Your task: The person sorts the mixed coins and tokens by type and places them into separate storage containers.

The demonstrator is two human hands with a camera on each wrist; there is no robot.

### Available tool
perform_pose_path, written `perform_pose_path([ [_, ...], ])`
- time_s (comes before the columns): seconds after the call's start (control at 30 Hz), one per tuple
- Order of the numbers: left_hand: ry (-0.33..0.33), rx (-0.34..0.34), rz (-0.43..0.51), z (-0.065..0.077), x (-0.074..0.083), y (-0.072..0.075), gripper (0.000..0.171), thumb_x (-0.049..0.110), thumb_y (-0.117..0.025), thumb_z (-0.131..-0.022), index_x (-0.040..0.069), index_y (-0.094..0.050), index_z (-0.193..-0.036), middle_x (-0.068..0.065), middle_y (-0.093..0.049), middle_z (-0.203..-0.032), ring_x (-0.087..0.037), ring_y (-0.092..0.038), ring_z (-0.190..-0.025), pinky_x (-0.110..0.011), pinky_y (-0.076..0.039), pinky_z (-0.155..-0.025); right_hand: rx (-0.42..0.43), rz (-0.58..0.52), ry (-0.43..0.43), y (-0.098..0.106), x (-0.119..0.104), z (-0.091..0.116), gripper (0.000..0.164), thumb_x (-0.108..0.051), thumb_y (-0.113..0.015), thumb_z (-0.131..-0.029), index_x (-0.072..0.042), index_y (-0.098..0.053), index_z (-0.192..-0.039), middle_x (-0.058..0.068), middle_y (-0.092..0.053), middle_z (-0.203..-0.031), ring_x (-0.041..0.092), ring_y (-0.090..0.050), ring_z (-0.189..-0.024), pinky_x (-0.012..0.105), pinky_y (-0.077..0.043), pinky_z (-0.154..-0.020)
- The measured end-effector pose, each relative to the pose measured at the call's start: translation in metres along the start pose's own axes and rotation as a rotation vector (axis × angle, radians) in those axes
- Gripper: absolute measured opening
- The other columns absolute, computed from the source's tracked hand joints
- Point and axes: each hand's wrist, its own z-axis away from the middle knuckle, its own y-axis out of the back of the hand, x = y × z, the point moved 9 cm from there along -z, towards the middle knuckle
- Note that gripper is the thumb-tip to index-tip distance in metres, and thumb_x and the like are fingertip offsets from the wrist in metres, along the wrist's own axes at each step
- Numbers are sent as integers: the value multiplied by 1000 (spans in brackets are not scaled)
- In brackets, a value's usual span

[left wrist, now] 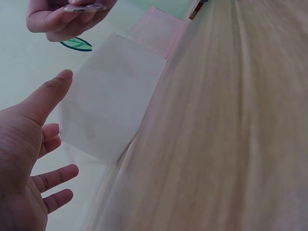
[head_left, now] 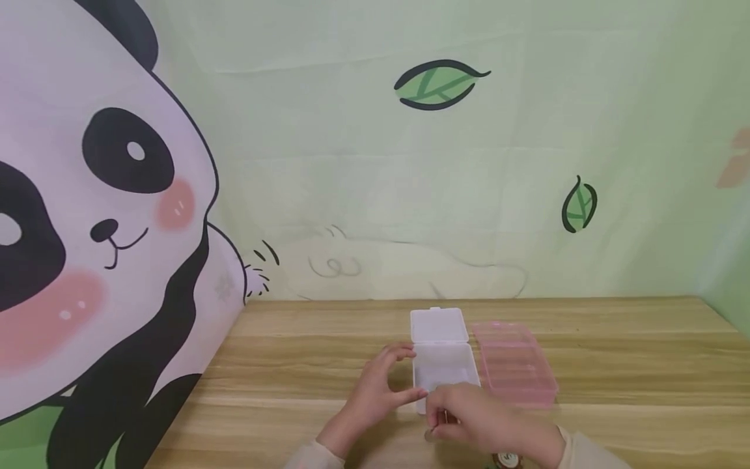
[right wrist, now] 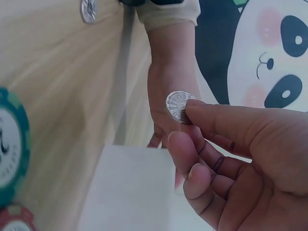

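A small white box (head_left: 446, 366) stands on the table with its lid (head_left: 439, 326) tipped back, away from the person. My left hand (head_left: 375, 387) is at the box's left side, thumb and fingers spread apart; whether it touches the box is hard to tell. Its palm and fingers (left wrist: 60, 178) show in the left wrist view beside the white wall. Over the box's near edge, my right hand (head_left: 469, 413) pinches a silver coin (right wrist: 177, 103) between thumb and forefinger. Part of the coin is covered by the thumb.
Right of the white box lies a translucent pink box (head_left: 521, 374). A second silver coin (right wrist: 89, 9) is on the wood. Close to the right hand are a green-rimmed poker chip (right wrist: 12, 149) and a red one (right wrist: 17, 220). A panda-printed cloth (head_left: 328, 163) hangs behind the table.
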Motion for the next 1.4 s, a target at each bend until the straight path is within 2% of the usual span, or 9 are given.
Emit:
perform_pose_path([
  [0.13,2,-4,-7,0,-1,-1,55,32,-80,-77,11,-56,-123,-2,-54,-138,-25,-49,-130,-52,-39,-107,8,-27,-26,7,5,-1,16,-26,-70,-85,-18,-58,-78,-16,-55,-72,-9,-43,-66,12,-43,-60],
  [0.27,6,-3,0,0,-1,-1,56,32,-80,-77,11,-56,-123,-2,-54,-138,-25,-49,-130,-52,-39,-107,-2,-99,-59,13,11,-1,16,-27,-68,-86,-17,-57,-79,-15,-55,-74,-8,-45,-67,14,-44,-60],
  [0.43,11,-5,11,0,-1,-1,56,33,-80,-77,11,-56,-122,-2,-54,-138,-24,-49,-130,-49,-40,-107,-8,-167,-94,21,18,-1,13,-21,-67,-88,-15,-57,-82,-13,-55,-75,-6,-47,-67,16,-46,-60],
  [0.57,10,-8,15,0,-2,-2,56,33,-80,-77,11,-56,-122,-2,-55,-137,-24,-49,-130,-48,-40,-108,-29,-232,-127,24,27,-2,10,-19,-65,-90,-13,-58,-85,-5,-60,-73,-5,-49,-63,17,-47,-56],
  [0.73,13,-12,11,0,-2,-3,55,34,-80,-77,11,-57,-122,-1,-55,-137,-24,-49,-130,-48,-40,-108,-27,-280,-176,30,38,-4,10,-17,-63,-92,-10,-57,-88,3,-64,-79,-1,-51,-64,19,-48,-56],
  [1.0,17,-18,17,1,-1,-3,56,34,-79,-77,12,-56,-122,-1,-54,-138,-24,-49,-130,-49,-39,-108,17,-231,-220,37,54,-12,8,-16,-63,-92,-10,-58,-88,-4,-59,-79,1,-50,-66,18,-45,-58],
  [1.17,27,-21,24,1,-3,-4,56,36,-78,-78,13,-55,-123,0,-54,-139,-25,-48,-131,-52,-39,-108,21,-200,-247,36,62,-17,8,-13,-64,-91,-10,-58,-86,-5,-58,-77,2,-50,-65,18,-45,-57],
  [1.4,28,-12,24,1,-3,-1,56,35,-79,-77,12,-56,-122,-1,-54,-138,-25,-49,-131,-52,-38,-108,33,-141,-230,32,68,-27,10,-10,-67,-88,-9,-58,-83,-5,-58,-73,2,-49,-61,17,-43,-55],
])
